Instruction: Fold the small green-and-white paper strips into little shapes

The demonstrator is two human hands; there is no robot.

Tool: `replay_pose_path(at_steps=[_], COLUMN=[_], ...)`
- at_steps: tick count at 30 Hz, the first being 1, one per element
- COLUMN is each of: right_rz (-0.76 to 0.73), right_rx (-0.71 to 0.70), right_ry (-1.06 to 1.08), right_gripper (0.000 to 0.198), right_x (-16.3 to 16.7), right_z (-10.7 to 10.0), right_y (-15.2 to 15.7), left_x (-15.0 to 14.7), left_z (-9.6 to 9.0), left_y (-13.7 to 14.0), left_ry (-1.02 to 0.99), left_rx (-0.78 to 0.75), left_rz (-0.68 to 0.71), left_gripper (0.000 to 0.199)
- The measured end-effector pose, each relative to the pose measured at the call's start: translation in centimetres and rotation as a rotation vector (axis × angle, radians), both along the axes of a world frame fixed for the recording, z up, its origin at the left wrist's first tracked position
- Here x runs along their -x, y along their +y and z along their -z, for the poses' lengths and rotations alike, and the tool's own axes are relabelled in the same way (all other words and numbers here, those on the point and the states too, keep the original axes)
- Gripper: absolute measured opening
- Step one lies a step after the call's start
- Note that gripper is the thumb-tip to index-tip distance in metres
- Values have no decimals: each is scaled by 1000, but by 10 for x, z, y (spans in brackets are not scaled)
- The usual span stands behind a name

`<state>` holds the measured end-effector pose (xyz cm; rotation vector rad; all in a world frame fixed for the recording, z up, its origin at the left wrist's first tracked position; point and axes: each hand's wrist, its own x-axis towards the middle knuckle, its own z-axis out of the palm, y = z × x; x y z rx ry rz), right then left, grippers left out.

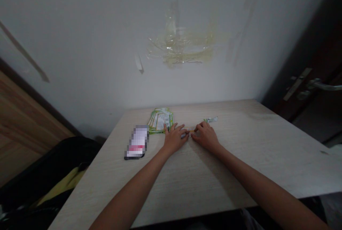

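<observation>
A narrow, flat strip of printed wrapper [190, 129] lies on the table between my hands. My left hand [175, 138] rests over its left end, fingers spread apart, the thumb low by the strip. At the strip's right end my right hand [207, 136] is closed, with curled fingertips down on it; part of the strip is hidden under both hands. Just left of my left hand, its outer finger touching the edge, is a fanned pile of green and white packets [160, 120]. A small green and white wrapper piece [212, 119] pokes out behind my right hand.
A phone [138, 141] with a blurred screen lies left of the packets on the pale wooden table [267, 151]. Behind stands a wall with peeling clear tape [184, 46]. A dark bag [61, 166] sits at the left, and a door handle [324, 85] is at the right.
</observation>
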<state>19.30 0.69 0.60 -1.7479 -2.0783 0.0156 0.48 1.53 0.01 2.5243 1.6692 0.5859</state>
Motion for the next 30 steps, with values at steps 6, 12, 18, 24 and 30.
replay_pose_path(at_steps=[6,12,18,24,30], right_rz=[-2,-10,-2,5,11], right_rx=[4,9,21,4,-1], right_ry=[4,15,2,-6,-25], right_gripper=[29,29,34,37,41], right_x=[0,0,1,2,6], right_z=[0,0,-1,-2,-2], right_y=[0,0,0,-2,-4], left_x=[-1,0,0,1,2], left_z=[-3,0,0,-1,-1], left_y=[-1,0,1,2,2], left_ry=[20,8,8,-3,-13], left_rx=[12,5,11,15,3], left_rz=[-8,0,-12,-7,-24], left_gripper=[28,27,26,26,25])
